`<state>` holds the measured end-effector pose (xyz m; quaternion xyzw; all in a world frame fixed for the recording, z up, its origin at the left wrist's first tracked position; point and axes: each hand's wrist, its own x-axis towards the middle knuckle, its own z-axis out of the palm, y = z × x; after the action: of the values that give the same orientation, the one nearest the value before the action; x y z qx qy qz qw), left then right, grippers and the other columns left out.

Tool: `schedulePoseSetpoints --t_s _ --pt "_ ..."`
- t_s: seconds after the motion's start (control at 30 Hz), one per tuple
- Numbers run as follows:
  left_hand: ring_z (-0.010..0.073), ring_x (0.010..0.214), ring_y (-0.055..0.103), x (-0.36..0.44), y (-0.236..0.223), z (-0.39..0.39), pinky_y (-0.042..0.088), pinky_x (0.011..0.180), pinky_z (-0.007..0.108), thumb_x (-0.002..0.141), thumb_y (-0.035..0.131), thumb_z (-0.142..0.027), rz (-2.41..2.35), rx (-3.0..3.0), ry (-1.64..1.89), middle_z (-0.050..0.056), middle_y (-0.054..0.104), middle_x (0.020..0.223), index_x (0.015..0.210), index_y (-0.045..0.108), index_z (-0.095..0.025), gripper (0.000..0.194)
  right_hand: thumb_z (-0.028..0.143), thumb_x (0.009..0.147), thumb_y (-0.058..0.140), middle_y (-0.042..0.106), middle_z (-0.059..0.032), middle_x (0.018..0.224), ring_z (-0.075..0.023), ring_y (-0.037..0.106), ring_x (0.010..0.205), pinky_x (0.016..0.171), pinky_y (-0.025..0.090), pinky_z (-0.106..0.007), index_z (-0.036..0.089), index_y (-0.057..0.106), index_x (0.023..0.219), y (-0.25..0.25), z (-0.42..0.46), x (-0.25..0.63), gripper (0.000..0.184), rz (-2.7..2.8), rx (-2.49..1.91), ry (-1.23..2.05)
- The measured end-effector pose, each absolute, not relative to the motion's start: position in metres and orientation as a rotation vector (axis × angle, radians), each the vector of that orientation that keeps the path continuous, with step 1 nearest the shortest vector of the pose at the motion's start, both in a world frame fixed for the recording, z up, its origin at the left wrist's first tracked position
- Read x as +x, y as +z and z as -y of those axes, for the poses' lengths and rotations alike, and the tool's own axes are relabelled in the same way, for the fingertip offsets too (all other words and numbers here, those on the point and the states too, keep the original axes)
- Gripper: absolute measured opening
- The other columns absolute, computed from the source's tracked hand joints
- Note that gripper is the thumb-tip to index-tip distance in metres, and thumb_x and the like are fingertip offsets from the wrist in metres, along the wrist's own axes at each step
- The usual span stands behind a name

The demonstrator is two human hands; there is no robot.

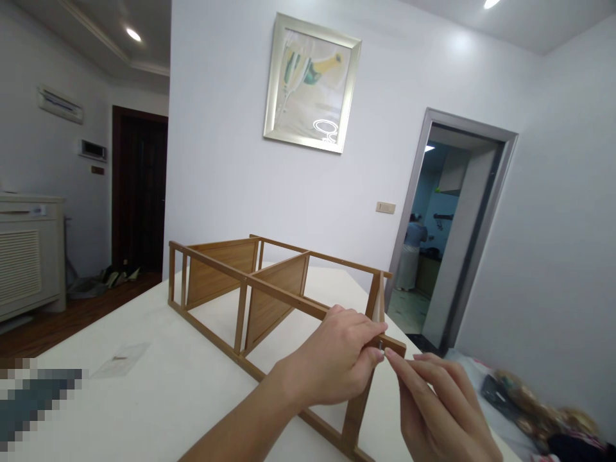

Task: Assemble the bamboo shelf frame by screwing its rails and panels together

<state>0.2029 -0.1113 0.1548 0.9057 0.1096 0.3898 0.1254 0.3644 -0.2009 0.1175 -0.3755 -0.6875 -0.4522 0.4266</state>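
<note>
A brown wooden shelf rack [276, 308] lies on its side on a white table [163, 398]. My left hand [332, 353] is closed round its upper rail near the right end, forefinger along the top and thumb below. A small metal screw [381, 345] stands at the face of that rail, close to the left thumb tip. Against it come the fingertips of my right hand [440, 401], which is closed with its fingers together. The right thumb is hidden, so the full grip on the screw does not show.
A clear plastic bag [122, 360] with a small piece in it lies on the table at left. Beyond the table's right edge is a pile of bags and cloth [543, 410]. A person [411, 253] stands in the room behind the doorway. A white cabinet [29, 256] is far left.
</note>
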Motion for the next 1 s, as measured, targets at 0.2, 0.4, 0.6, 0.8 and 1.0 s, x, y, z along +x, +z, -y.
schedulePoseSetpoints --t_s 0.2,0.4,0.6,0.8,1.0 --pt "0.0237 0.113 0.062 0.203 0.155 0.111 0.041 0.103 0.042 0.095 0.050 -0.020 -0.330 2.635 1.135 0.010 0.071 0.120 0.128 0.062 -0.015 0.036 -0.003 0.087 0.055 0.060 -0.0116 0.096 -0.0223 0.054 0.092 0.080 0.050 -0.037 0.012 0.064 0.120 0.140 0.202 0.373 0.037 1.930 -0.929 -1.109" --pt "0.0242 0.114 0.062 0.203 0.155 0.111 0.041 0.103 0.042 0.093 0.052 -0.020 -0.321 2.629 1.137 0.010 0.071 0.120 0.128 0.063 -0.015 0.036 -0.007 0.087 0.048 0.054 -0.0087 0.093 -0.0186 0.048 0.086 0.071 0.048 -0.031 0.015 0.062 0.120 0.158 0.207 0.372 0.042 2.066 -1.004 -1.025" --pt "0.0248 0.115 0.061 0.203 0.155 0.111 0.042 0.103 0.042 0.092 0.054 -0.020 -0.325 2.622 1.139 0.010 0.070 0.121 0.126 0.064 -0.015 0.035 -0.010 0.085 0.043 0.051 -0.0068 0.086 -0.0173 0.044 0.079 0.065 0.044 -0.028 0.014 0.064 0.110 0.170 0.209 0.367 0.040 2.097 -1.029 -1.065" --pt "0.0246 0.115 0.061 0.203 0.156 0.111 0.042 0.104 0.042 0.093 0.054 -0.020 -0.337 2.626 1.129 0.009 0.071 0.120 0.126 0.063 -0.017 0.035 -0.007 0.087 0.044 0.049 -0.0054 0.081 -0.0167 0.044 0.075 0.064 0.042 -0.028 0.014 0.065 0.104 0.171 0.209 0.364 0.034 2.082 -1.044 -1.091" --pt "0.0244 0.114 0.062 0.203 0.157 0.112 0.042 0.103 0.043 0.094 0.052 -0.021 -0.345 2.640 1.121 0.009 0.071 0.119 0.127 0.063 -0.018 0.035 -0.001 0.089 0.052 0.056 -0.0060 0.080 -0.0164 0.048 0.073 0.065 0.046 -0.030 0.012 0.065 0.107 0.154 0.208 0.364 0.026 1.972 -0.993 -1.103"
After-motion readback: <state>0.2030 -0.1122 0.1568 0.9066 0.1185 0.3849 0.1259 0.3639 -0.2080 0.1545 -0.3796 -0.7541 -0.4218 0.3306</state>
